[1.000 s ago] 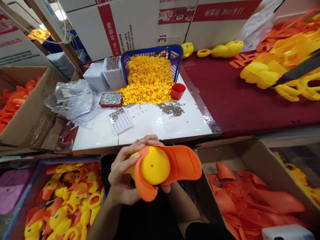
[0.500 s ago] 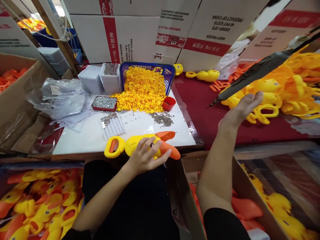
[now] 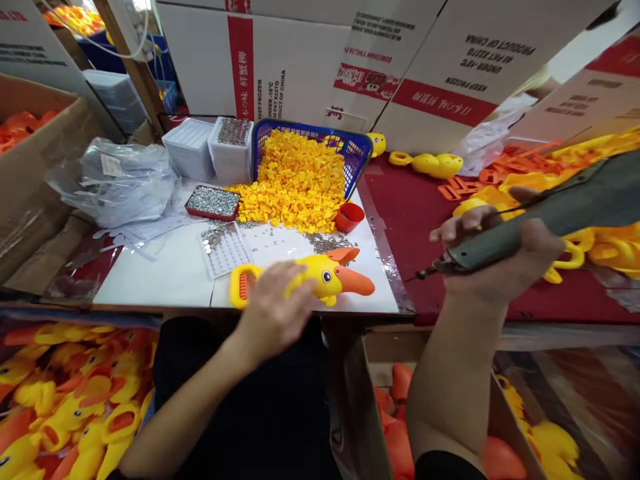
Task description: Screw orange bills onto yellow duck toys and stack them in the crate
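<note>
A yellow toy duck with a ring handle and an orange bill lies on its side at the front edge of the white work surface, its bill parted and pointing right. Across its body rests my left hand, slightly blurred, the fingers curled over the yellow plastic. To the right, my right hand grips a dark green electric screwdriver, which hangs in from the right side. The screwdriver's thin bit points left and down, apart from the duck, above the red cloth.
A blue basket spills small yellow parts. Near it are a red cup of screws, loose screws, a red tray of metal pieces and a white grid tray. Boxes of duck parts stand below, left and right.
My right hand, open beneath the hanging screwdriver before, has closed round it. My left hand has slid from the duck's head back onto its body, and the eye now shows.
</note>
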Tool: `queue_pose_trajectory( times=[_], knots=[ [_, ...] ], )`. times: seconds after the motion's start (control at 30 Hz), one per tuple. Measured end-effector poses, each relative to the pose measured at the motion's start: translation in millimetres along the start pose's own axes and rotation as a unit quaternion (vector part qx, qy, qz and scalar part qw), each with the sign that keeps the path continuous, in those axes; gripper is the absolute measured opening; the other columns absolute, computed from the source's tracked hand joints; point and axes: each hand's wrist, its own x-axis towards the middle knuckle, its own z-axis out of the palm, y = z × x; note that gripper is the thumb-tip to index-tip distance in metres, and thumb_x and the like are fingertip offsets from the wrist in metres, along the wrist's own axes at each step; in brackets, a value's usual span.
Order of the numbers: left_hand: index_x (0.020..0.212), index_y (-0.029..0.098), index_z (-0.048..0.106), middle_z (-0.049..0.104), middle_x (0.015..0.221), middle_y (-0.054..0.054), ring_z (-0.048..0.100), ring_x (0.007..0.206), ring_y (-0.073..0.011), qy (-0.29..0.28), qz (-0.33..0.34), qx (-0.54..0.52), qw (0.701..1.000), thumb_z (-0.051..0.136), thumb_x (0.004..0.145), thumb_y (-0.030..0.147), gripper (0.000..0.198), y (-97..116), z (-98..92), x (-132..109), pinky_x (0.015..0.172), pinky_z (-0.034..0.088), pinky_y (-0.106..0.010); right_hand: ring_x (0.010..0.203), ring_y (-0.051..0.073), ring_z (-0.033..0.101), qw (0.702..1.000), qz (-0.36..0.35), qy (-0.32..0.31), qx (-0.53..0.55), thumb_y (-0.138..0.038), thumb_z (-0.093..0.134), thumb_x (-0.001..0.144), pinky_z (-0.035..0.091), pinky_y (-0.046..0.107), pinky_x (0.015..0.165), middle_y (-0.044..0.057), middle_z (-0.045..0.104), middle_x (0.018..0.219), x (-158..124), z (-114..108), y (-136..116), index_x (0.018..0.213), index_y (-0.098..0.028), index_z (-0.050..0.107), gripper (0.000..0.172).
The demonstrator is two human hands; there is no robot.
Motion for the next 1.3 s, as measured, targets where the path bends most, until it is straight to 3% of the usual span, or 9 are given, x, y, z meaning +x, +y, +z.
queue_pose_trajectory(
  times=[0.07,0.17,0.3,0.53,0.77,0.87,1.0,1.17,1.3],
  knots=[
    [0.114,0.017,0.075,0.075,0.114,-0.013,0.070,0.109,-0.0249,-0.043,-0.120,0.015,0.992,0.050,0.103,0.025,0.028,-42,-18.7,12,0.101,0.056,-0.043,0.027,0.011,0.031,0.996,0.011,-0.085,-0.015,-0.046,0.069,0.058,0.028,0.024,0.029,-0.008,0.047,0.040,-13,7,-5,0.067,-0.027,0.051,0.028],
    [0.104,0.015,0.079,0.077,0.103,-0.013,0.071,0.099,-0.0275,-0.240,-0.238,0.076,0.938,0.064,0.094,0.028,0.022,-102,-25.7,37,0.094,0.056,-0.042,0.022,0.010,0.018,0.990,-0.005,-0.140,-0.023,-0.061,0.078,0.057,0.016,0.023,0.022,-0.011,0.038,0.035,-29,16,-6,0.074,-0.027,0.055,0.044],
    [0.089,0.017,0.081,0.078,0.096,-0.011,0.071,0.093,-0.0270,-0.376,-0.216,0.104,0.895,0.070,0.087,0.027,0.015,-129,-13.9,56,0.085,0.054,-0.036,0.020,0.009,0.019,0.987,-0.033,-0.159,-0.001,-0.061,0.078,0.065,0.017,0.022,0.020,-0.012,0.037,0.036,-45,28,-7,0.075,-0.026,0.054,0.044],
    [0.093,0.017,0.079,0.077,0.103,-0.015,0.071,0.100,-0.0308,-0.380,-0.171,0.131,0.900,0.053,0.094,0.022,0.026,-116,-18.6,44,0.089,0.053,-0.041,0.020,0.009,0.019,0.991,-0.012,-0.130,0.016,-0.053,0.079,0.062,0.016,0.023,0.021,-0.011,0.036,0.034,-57,29,-17,0.070,-0.026,0.057,0.036],
    [0.092,0.020,0.075,0.079,0.099,-0.014,0.074,0.095,-0.0321,-0.279,-0.147,0.118,0.942,0.049,0.095,0.024,0.026,-127,-41.5,19,0.086,0.056,-0.044,0.027,0.010,0.023,0.996,0.008,-0.092,-0.002,-0.044,0.074,0.069,0.018,0.026,0.026,-0.008,0.036,0.039,-64,22,-26,0.071,-0.027,0.062,0.021],
    [0.092,0.021,0.074,0.081,0.096,-0.009,0.075,0.087,-0.0253,-0.168,-0.167,0.036,0.971,0.057,0.094,0.027,0.018,-112,-49.0,22,0.084,0.058,-0.037,0.027,0.010,0.024,0.994,-0.002,-0.111,0.006,-0.042,0.071,0.074,0.020,0.025,0.026,-0.008,0.036,0.041,-65,24,-27,0.074,-0.027,0.063,0.017],
    [0.091,0.020,0.074,0.081,0.086,0.000,0.074,0.072,-0.0145,-0.015,-0.161,-0.139,0.977,0.073,0.092,0.028,0.008,-50,-46.6,24,0.070,0.059,-0.025,0.024,0.010,0.022,0.984,-0.036,-0.171,0.045,-0.044,0.070,0.078,0.020,0.025,0.023,-0.009,0.035,0.039,-68,28,-30,0.077,-0.027,0.066,0.017],
    [0.090,0.019,0.074,0.081,0.082,0.000,0.076,0.072,-0.0122,0.020,-0.095,-0.286,0.953,0.079,0.091,0.019,0.005,31,-23.9,8,0.072,0.062,-0.021,0.024,0.013,0.030,0.971,0.009,-0.234,0.048,-0.049,0.069,0.082,0.037,0.030,0.026,-0.010,0.041,0.040,-86,35,-47,0.077,-0.029,0.059,0.023],
    [0.092,0.019,0.074,0.080,0.082,0.001,0.076,0.071,-0.0119,0.044,-0.105,-0.332,0.937,0.082,0.087,0.017,0.010,56,-10.7,-3,0.069,0.062,-0.021,0.025,0.012,0.035,0.962,0.061,-0.260,0.052,-0.047,0.071,0.083,0.038,0.027,0.029,-0.011,0.043,0.041,-101,46,-58,0.077,-0.028,0.051,0.028]
  ],
)
